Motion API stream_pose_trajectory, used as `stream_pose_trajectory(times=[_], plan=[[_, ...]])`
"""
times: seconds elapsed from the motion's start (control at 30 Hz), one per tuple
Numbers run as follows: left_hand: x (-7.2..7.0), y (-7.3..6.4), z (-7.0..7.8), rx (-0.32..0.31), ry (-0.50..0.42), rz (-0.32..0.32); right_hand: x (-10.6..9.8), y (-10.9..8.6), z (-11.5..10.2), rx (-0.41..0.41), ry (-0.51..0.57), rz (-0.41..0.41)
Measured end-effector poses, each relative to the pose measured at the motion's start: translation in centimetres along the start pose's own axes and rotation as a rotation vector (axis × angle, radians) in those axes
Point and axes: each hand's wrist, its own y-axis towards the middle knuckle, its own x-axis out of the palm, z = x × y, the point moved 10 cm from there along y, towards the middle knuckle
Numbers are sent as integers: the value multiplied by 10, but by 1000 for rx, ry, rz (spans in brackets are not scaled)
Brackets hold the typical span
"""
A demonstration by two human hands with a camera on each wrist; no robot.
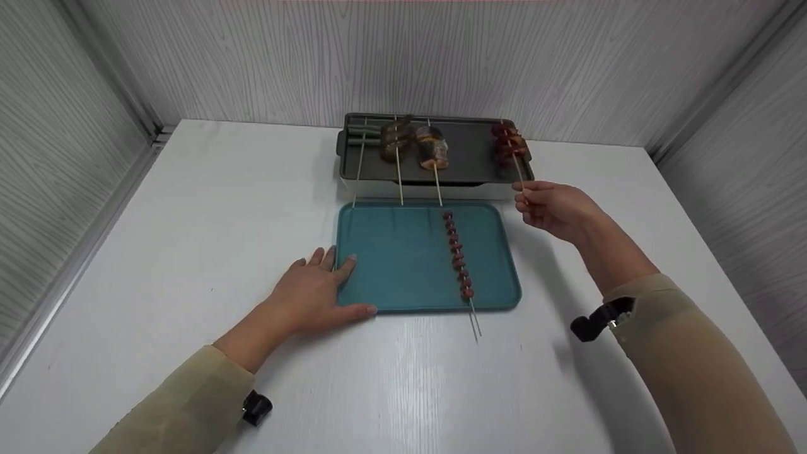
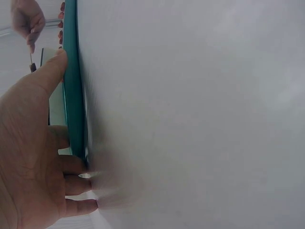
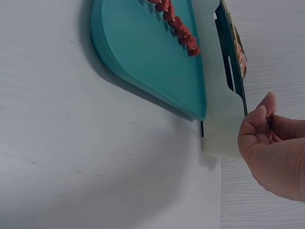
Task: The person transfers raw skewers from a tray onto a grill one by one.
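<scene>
My right hand [image 1: 555, 208] pinches the bare stick end of a skewer of dark red pieces [image 1: 509, 144], whose food end lies over the right end of a black grill pan [image 1: 470, 151]. In the right wrist view, thumb and fingertips of that right hand [image 3: 276, 148] meet beside the pan's edge. My left hand [image 1: 309, 296] rests with spread fingers at the near left corner of a teal tray [image 1: 397, 265]. The left wrist view has its thumb along the tray's rim [image 2: 74, 86]. On the tray's right side lies a skewer of small red meat pieces [image 1: 458, 255], sticks jutting over the near edge.
Left on the pan lie a skewer with green stalks [image 1: 362, 135], one with brownish slices [image 1: 396, 142] and one with a thick browned piece [image 1: 433, 151]. Their sticks reach toward the tray. The pan sits on a white base [image 1: 378, 189], close to the back wall [image 1: 403, 63].
</scene>
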Motion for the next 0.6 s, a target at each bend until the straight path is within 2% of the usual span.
stream_pose_trajectory(times=[0.6], plan=[[0, 0, -1, -15, 0, -2, -3, 14, 11, 34, 20, -4]])
